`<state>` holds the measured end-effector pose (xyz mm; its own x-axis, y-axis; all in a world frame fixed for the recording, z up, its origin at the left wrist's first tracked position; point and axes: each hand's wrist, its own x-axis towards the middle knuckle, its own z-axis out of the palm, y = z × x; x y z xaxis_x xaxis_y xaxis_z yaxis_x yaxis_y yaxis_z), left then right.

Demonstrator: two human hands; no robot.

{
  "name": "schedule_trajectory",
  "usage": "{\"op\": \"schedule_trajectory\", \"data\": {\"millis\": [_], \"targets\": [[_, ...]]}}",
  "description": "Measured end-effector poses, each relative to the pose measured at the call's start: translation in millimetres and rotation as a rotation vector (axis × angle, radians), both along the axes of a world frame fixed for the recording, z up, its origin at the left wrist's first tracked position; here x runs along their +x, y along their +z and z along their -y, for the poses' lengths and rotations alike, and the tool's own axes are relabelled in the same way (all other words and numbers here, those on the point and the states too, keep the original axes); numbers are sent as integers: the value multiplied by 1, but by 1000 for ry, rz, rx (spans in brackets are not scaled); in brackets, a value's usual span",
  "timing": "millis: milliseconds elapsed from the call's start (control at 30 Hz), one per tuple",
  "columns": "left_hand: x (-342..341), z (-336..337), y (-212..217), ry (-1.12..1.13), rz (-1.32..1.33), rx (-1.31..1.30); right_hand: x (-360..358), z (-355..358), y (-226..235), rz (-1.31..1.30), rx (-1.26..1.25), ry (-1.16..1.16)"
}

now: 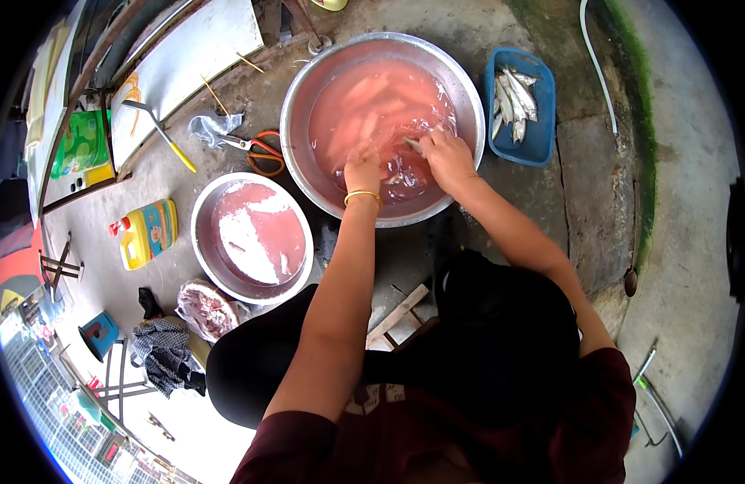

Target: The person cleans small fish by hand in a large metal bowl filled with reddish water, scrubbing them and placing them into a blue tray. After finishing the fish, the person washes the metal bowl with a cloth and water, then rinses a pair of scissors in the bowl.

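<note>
A large metal basin (298,173) holds reddish, cloudy water (364,89), with pale fish shapes blurred beneath the surface. My left hand (363,168) dips into this water near the basin's front side; its fingers are under the surface and hard to make out. At the right side of the basin, my right hand (448,158) has its fingers closed around a small fish (413,145), part of which shows left of the fingertips. Ripples and splashes surround both hands. Right of the basin, a blue plastic basket (545,145) holds several small silvery fish (513,101).
A smaller metal basin (199,250) of reddish water stands at left. Orange-handled scissors (263,157) lie beside the large basin. Farther left are a yellow-handled tool (166,137), a yellow jug (150,234) and a bag of reddish stuff (207,310). A white hose (600,68) lies at far right.
</note>
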<state>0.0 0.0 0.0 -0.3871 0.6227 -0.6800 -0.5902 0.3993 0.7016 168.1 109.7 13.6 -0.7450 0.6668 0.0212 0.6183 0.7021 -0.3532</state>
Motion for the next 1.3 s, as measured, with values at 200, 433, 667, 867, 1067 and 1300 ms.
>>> {"op": "schedule_trajectory", "data": {"millis": [200,433,667,867,1067,1300], "targets": [[30,-17,16,-436,-1068,108,-13,-7,66,-205,60,152],[7,-10,16,-316,-1084,-99,29,-81,109,-342,350,-326],[8,2,6,-372,-977,-250,10,-47,54,-263,-334,92],[14,0,23,-419,-957,-238,-9,-8,-14,494,179,388],[8,2,29,-223,-425,-274,-34,-19,16,77,-334,-84],[6,-5,39,89,358,68,-37,12,49,-393,-681,130]]}}
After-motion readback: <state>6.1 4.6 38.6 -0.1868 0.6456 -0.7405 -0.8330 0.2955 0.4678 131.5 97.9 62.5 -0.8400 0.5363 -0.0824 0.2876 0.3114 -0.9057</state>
